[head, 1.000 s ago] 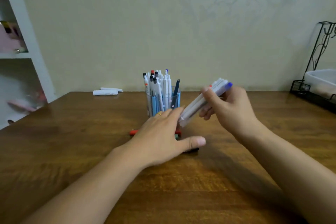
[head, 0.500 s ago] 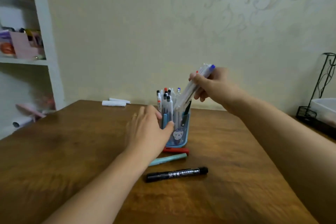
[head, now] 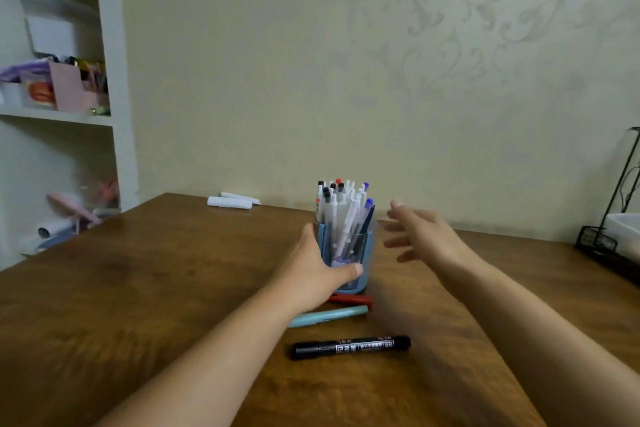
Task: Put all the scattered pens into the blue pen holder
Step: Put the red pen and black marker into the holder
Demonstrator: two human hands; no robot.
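Observation:
The blue pen holder [head: 366,251] stands mid-table, filled with several white pens [head: 341,206]. My left hand [head: 311,270] grips the holder from its left side, thumb across the front. My right hand [head: 420,236] hovers just right of the holder, fingers spread and empty. Three pens lie on the table in front of the holder: a red pen [head: 353,299], a light teal pen [head: 329,315] partly under my left wrist, and a black marker [head: 351,347] nearest to me.
Two white rolled items [head: 230,201] lie at the table's [head: 138,288] far left edge. A black wire rack [head: 620,218] with a white tray stands at the right. A white shelf unit [head: 110,80] stands left of the table.
My right hand put its bundle of white pens into the holder and let go, now open beside it. My left hand closed round the holder's side.

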